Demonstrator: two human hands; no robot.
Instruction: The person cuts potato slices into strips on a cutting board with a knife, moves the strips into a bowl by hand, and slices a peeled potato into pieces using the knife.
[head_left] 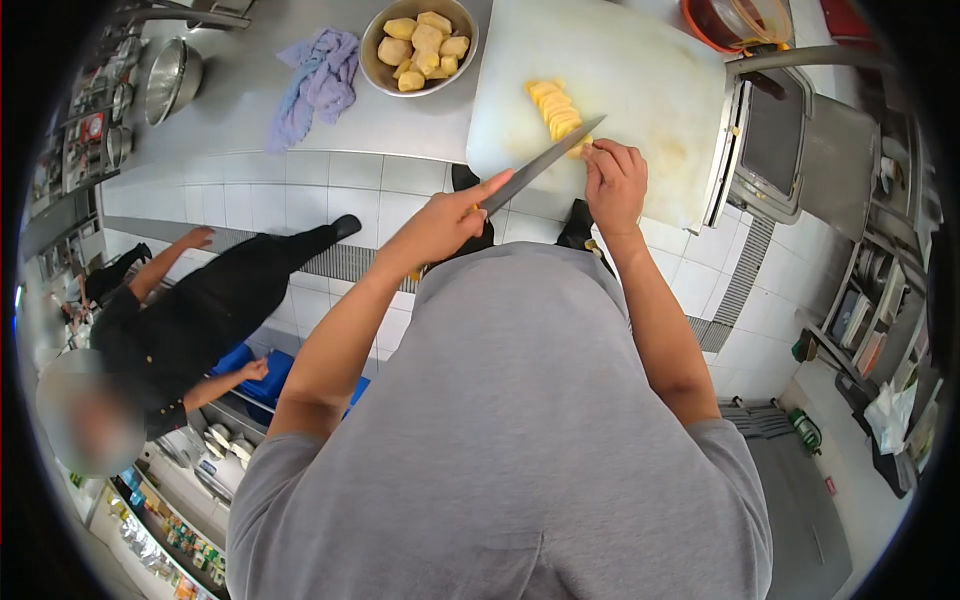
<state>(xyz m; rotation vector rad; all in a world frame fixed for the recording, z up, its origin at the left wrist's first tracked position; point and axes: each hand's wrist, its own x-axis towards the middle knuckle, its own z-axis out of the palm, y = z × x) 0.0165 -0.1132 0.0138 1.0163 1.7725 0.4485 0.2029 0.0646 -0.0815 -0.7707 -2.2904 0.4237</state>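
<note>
My left hand (447, 226) is wrapped round the handle of a kitchen knife (540, 165), with the index finger stretched along the blade. The blade slants up to the right across the near end of a row of potato slices (553, 105), which lean on each other on the white cutting board (640, 60). My right hand (616, 185) has its fingers bent together at the near end of that row, close to the blade. The fingertips seem to grip the potato there, partly hidden by the blade. Peeled potatoes (427, 45) fill a metal bowl (372, 62) left of the board.
A crumpled purple cloth (322, 85) and a metal colander (173, 82) lie on the steel counter (230, 90). An orange-rimmed container (735, 22) stands behind the board, beside a steel-framed unit (775, 120) at right. Another person in black (200, 310) is on the left.
</note>
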